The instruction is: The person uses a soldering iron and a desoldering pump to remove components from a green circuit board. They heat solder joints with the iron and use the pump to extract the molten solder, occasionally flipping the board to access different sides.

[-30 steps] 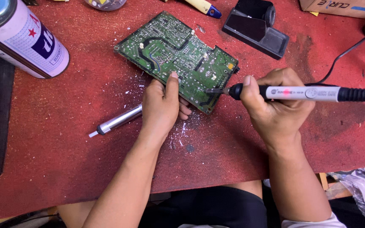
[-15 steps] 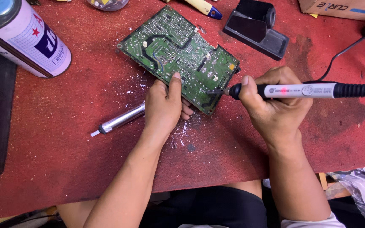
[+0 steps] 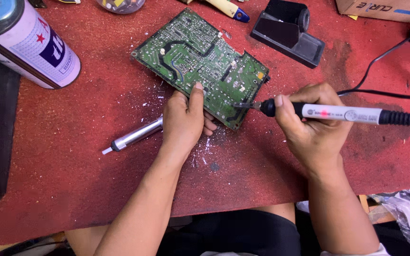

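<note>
While left hand [image 3: 184, 118] pins circuit board [image 3: 200, 64], right hand [image 3: 312, 125] grips soldering iron [image 3: 342, 114].

Green board on a red table, white iron, silver pump.

The table [image 3: 72, 189] is worn red, flecked with pale specks near the middle. The board [image 3: 200, 61] is green, dotted with silver solder points and crossed by dark traces. The iron [image 3: 342, 114] at right is white with a red dot, black at both ends. The pump [image 3: 134, 136] left of it is silver with a white tip. Far left, the can [image 3: 29, 45] is white with a red star, a dark blue patch and a blue cap. The stand [image 3: 288, 31] far right is black.
</note>
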